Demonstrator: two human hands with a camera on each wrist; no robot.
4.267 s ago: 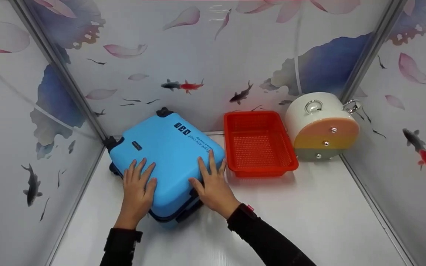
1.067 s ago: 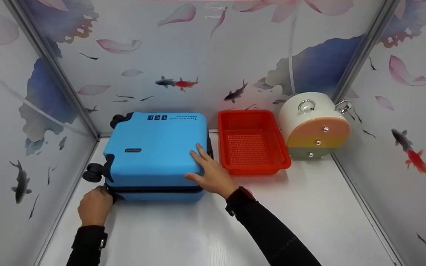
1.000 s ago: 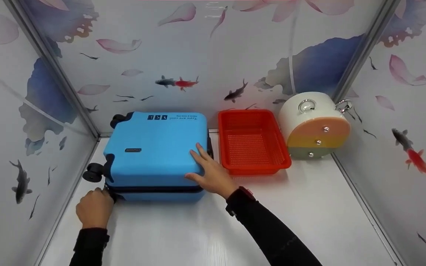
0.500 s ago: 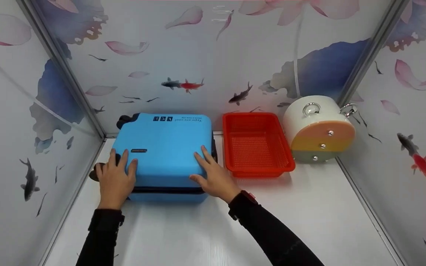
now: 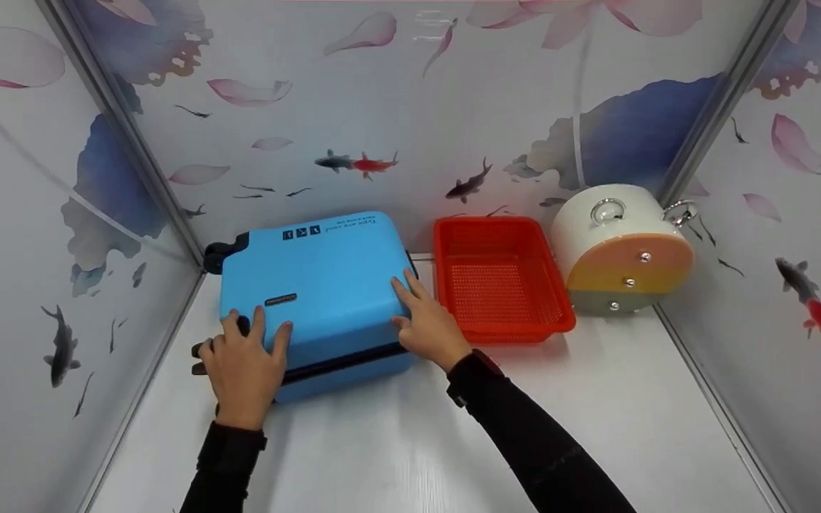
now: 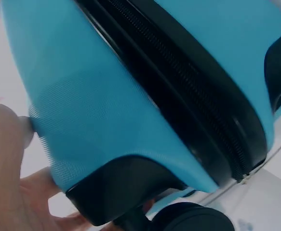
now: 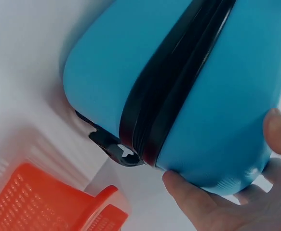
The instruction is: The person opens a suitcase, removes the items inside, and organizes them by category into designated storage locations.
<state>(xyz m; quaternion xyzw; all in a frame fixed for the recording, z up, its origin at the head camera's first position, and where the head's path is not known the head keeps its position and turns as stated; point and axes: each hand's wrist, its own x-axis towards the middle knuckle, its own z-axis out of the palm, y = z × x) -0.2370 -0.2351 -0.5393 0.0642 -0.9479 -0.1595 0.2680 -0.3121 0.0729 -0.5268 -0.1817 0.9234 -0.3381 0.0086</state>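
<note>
Touching blue suitcase at corners, left grip and right grip both spread.

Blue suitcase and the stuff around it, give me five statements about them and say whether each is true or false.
1. The left hand and right hand both touch the blue suitcase. True.
2. The suitcase stands upright on its wheels. False: it lies flat, with wheels at its left end in the head view.
3. In the head view, the red basket sits between the suitcase and the white container. True.
4. The container's front has three coloured bands. True.
5. The person's sleeves are white. False: both sleeves are black.
</note>
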